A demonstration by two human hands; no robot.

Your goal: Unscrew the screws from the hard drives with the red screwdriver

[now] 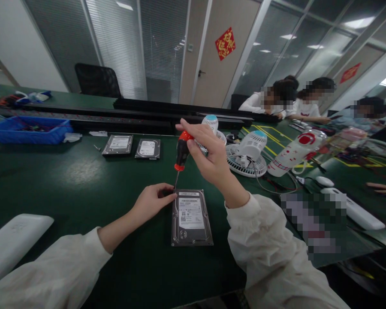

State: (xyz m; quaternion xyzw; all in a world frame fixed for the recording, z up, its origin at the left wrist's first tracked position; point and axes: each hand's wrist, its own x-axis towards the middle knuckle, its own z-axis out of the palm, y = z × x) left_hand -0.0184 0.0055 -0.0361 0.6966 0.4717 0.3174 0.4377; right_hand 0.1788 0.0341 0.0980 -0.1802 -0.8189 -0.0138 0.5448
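A hard drive (191,219) with a white label lies flat on the green table (128,262). My right hand (209,154) is closed round the handle of a red and black screwdriver (182,152), whose shaft points down at the drive's upper left corner. The fingers of my left hand (154,199) are pinched together at that same corner, beside the screwdriver's tip; whatever they grip there is too small to make out. Two more hard drives, one on the left (117,144) and one on the right (148,149), lie farther back.
A blue basket (45,136) stands at the back left, with small screws (97,148) nearer the drives. White fans (249,154), a white and red bottle (292,152) and cables are on the right. A white case (17,242) lies front left. Several people sit beyond.
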